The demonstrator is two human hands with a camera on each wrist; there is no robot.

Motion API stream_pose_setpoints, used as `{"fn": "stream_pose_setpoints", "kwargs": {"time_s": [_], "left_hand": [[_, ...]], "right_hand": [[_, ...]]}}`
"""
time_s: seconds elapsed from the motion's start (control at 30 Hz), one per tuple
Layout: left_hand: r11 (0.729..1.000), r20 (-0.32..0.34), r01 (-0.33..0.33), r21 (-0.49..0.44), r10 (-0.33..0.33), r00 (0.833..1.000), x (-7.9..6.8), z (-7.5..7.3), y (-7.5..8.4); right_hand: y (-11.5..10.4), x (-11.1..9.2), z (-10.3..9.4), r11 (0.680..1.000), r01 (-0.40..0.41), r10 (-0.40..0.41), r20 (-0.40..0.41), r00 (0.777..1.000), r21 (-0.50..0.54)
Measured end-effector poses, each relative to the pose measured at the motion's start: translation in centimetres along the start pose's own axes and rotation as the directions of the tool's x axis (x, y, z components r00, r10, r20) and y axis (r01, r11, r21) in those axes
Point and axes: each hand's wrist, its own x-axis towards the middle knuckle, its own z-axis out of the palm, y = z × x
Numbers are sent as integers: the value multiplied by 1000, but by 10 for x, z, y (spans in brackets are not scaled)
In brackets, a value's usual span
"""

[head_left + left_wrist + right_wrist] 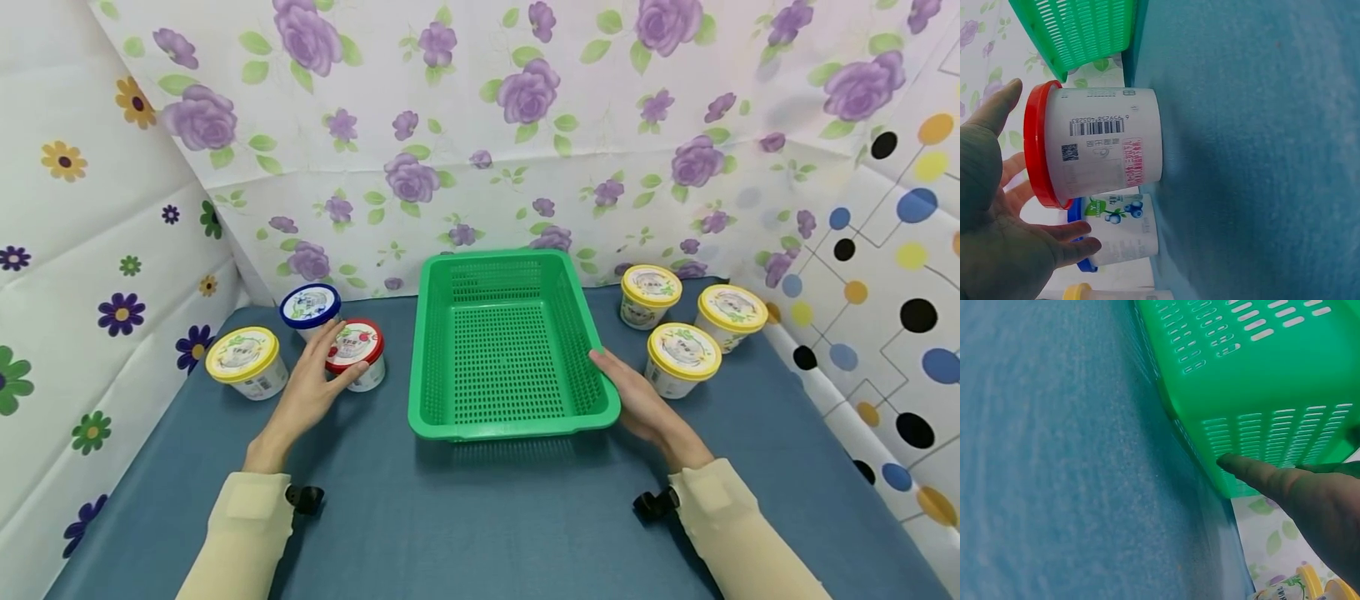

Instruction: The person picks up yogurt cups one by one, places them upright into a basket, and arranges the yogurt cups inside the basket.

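Note:
My left hand (307, 383) reaches over a white tub with a red lid (355, 343), its thumb and fingers spread about the lid. In the left wrist view a gap shows between the thumb and the red-lidded tub (1104, 147). Just behind, near the fingertips, stands a tub with a blue lid (310, 305), blueberries printed on its side. A green perforated basket (513, 429) sits in the middle. Against the outside of its right wall rests my right hand (637, 400); one extended finger (1260, 472) touches the slotted side, and other fingers are partly hidden.
One yellow-lidded tub (243, 354) stands at the far left. Three more, a rear yellow-lidded tub (651, 286), a front tub (683, 351) and an outer tub (732, 308), stand right of the basket. Patterned sheets (480, 125) border the blue tablecloth (480, 533) at the back and sides.

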Motion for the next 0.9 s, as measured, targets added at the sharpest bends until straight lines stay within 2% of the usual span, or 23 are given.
{"fn": "stream_pose_setpoints", "kwargs": {"time_s": [0.53,0.9], "left_hand": [[996,-6,17,-83,-18,1000,5,7,-9],[996,-24,-39,-76,38,999,6,13,-13]], "right_hand": [[-1,-1,1,1000,-5,5,-5,1000,6],[-3,-2,2,1000,8,-8,10,1000,24]]}}
